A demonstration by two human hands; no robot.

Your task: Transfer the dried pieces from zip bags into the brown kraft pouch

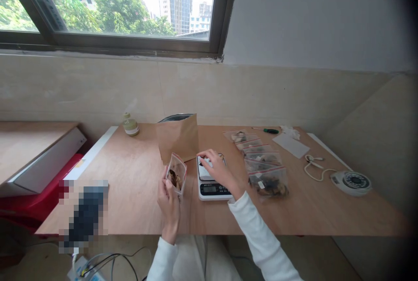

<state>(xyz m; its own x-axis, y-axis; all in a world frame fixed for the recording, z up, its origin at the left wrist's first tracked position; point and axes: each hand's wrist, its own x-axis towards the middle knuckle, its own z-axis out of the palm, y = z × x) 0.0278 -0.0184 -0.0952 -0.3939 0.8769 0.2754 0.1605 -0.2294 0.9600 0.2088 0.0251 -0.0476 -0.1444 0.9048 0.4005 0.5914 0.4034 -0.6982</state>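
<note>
Two containers gape open in front of me! One is the small clear zip bag gripped in my left fingers, held just left of the scale, its red-edged mouth parted and brown and dark dried pieces showing inside. Behind it stands the other, the brown paper pouch, upright with its top spread — what's down inside, I can't see from here.

Over to the white scale! My right fingers are loosely curled above its pan, a small dark bit by the tips; whether they're pinching anything, I can't tell. My own wrist and white sleeve block the scale's right side, and the held bag cuts across the pouch's lower edge.

Out right, a row of filled zip bags lies overlapping — red strips across the tops, dark and tan pieces within, a small white patch on the nearest. Beyond them: a green-and-black screwdriver, a white sheet, and a white cable running to a round white device. Far left at the back of the tabletop, a greenish bottle; nearer me, a pixelated dark shape at the edge.
</note>
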